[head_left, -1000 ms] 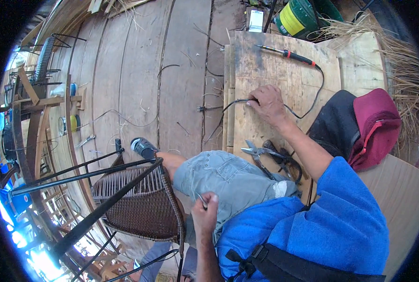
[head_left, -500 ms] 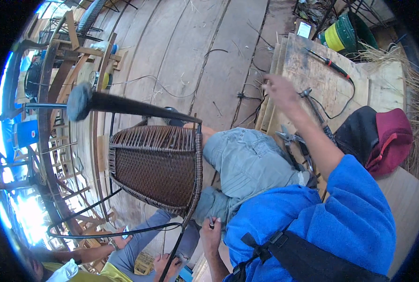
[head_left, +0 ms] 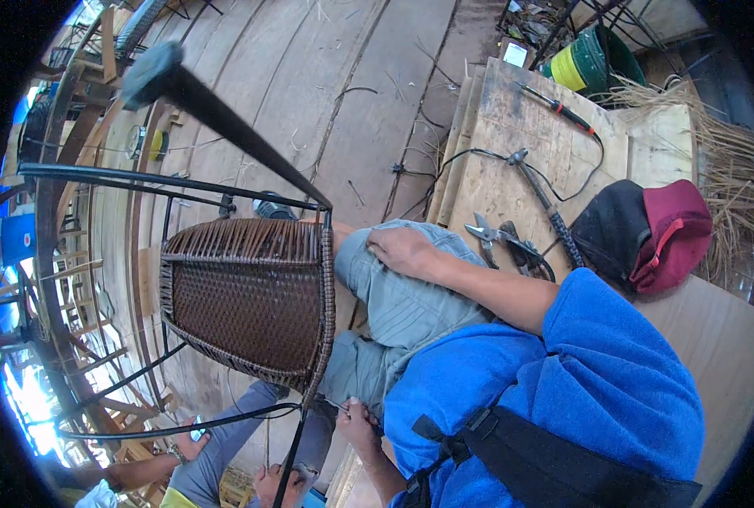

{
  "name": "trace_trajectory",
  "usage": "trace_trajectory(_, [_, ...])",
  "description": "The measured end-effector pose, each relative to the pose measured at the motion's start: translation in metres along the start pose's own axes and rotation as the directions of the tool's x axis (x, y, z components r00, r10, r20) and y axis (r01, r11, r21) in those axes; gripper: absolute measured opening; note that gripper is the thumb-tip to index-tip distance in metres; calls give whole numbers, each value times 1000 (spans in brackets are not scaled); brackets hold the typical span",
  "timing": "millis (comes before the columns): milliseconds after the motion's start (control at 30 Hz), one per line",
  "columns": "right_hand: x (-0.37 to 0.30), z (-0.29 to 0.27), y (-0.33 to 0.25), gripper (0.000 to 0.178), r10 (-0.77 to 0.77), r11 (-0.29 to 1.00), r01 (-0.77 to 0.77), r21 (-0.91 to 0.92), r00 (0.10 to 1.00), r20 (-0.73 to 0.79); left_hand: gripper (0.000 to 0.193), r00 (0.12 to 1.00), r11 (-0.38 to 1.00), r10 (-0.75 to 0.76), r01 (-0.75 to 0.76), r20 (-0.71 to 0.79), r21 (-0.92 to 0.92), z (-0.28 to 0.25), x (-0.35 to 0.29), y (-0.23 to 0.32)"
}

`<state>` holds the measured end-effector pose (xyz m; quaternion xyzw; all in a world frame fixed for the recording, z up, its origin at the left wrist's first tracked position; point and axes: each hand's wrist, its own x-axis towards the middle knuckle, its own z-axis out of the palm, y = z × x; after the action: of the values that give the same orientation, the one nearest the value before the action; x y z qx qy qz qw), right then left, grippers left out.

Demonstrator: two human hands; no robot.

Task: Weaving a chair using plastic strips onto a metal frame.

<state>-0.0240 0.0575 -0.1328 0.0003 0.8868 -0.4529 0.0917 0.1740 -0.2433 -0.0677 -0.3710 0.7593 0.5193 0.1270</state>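
Brown woven seat (head_left: 246, 317) L of our grips. L grip (head_left: 358, 426) curled round thin piece (head_left: 341, 408); R grip (head_left: 402, 251) lax atop knee (head_left: 358, 273), looks empty; we'd best brace seat w/ it.

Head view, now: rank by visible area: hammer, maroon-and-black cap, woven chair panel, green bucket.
1. Woven chair panel
2. Maroon-and-black cap
3. Green bucket
4. Hammer

Apparent size only; the bucket sits farther off, so its true rank against the cap is unsure.

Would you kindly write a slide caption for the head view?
Right hand on grey shorts beside a woven brown chair; hammer and pliers lie nearby.
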Motion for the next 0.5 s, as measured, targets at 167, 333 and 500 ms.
trace_trajectory(167, [10,3,1,24,6,999,-4,-39,1000,27,26,999,989,-43,46,29,-141,5,-12,19])
trace_trajectory(333, [14,7,12,26,6,1000,-7,21,1000,30,21,991,975,-117,126,58,-182,9,-14,28])
trace_trajectory(500, [33,14,40,20,145,929,-140,343,989,12,21,981,955,-163,185,108,-233,5,-11,29])
